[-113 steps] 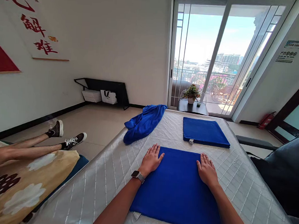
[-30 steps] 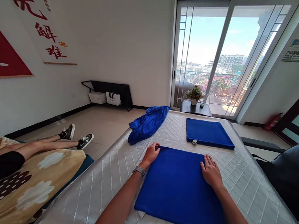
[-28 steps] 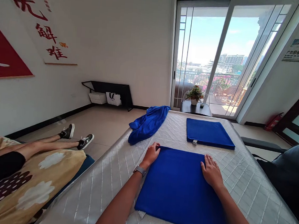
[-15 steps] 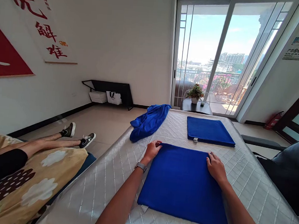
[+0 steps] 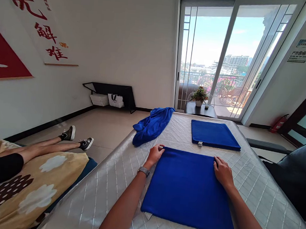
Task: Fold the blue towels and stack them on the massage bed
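Note:
A folded blue towel [image 5: 186,187] lies flat in front of me on the silvery quilted mattress [image 5: 105,185], with a white tag sticking out at its near left. My left hand [image 5: 155,155], with a watch on the wrist, pinches the towel's far left corner. At the far right corner rests my right hand [image 5: 223,172], its fingers spread along the edge. Farther off lies a second folded blue towel [image 5: 215,134], with a small white tag at its near edge. A crumpled blue towel [image 5: 153,124] is heaped at the mattress's far left edge.
On the left, another person's legs [image 5: 41,148] stretch across a patterned bedspread [image 5: 43,190]. A dark padded chair [image 5: 293,175] stands close on the right. Beyond the mattress are a small table [image 5: 201,110] with a potted plant [image 5: 199,95] and sliding glass doors [image 5: 206,44].
My right hand has shifted slightly right, toward the towel's far right corner. My left hand keeps its place at the left corner. The person's feet have moved slightly left in view.

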Available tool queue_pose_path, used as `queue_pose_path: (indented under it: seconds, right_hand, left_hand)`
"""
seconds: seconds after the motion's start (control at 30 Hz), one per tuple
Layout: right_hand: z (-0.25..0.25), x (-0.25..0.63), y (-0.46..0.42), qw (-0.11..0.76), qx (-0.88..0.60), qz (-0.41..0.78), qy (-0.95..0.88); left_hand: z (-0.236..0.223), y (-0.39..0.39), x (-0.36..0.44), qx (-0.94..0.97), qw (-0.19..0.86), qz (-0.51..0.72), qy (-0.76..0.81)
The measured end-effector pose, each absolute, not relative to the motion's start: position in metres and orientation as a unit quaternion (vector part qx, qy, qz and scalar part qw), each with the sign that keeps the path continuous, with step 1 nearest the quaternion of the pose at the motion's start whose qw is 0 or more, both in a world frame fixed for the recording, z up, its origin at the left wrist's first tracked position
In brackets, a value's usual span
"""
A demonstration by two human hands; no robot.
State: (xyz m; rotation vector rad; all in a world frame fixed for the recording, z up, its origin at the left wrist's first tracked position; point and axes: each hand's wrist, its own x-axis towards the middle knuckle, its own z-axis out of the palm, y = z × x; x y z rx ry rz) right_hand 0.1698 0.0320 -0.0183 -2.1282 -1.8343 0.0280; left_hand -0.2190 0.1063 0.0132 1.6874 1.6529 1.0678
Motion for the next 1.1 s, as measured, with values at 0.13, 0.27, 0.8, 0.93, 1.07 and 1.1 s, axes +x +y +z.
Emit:
queue_pose_path:
  seconds: [0.13,0.27,0.8,0.93,1.07,1.1]
  right_hand:
    - [-0.018,0.169,0.032,0.145,-0.747,0.000,-0.648]
    - [-0.018,0.168,0.033,0.119,-0.750,-0.016,-0.650]
    - [-0.014,0.167,0.033,0.066,-0.749,-0.037,-0.658]
    - [-0.015,0.165,0.033,0.074,-0.749,-0.042,-0.657]
    - [-0.016,0.162,0.032,0.111,-0.706,-0.050,-0.698]
    - [-0.017,0.161,0.032,0.113,-0.691,-0.041,-0.713]
  left_hand:
    - [0.012,0.107,-0.222,0.617,0.272,0.407,0.617]
    - [0.009,0.105,-0.216,0.612,0.255,0.419,0.621]
    - [0.003,0.104,-0.207,0.632,0.210,0.416,0.619]
    - [0.001,0.106,-0.207,0.634,0.212,0.414,0.618]
    - [0.000,0.106,-0.206,0.639,0.195,0.413,0.619]
    - [0.000,0.106,-0.206,0.641,0.190,0.413,0.619]
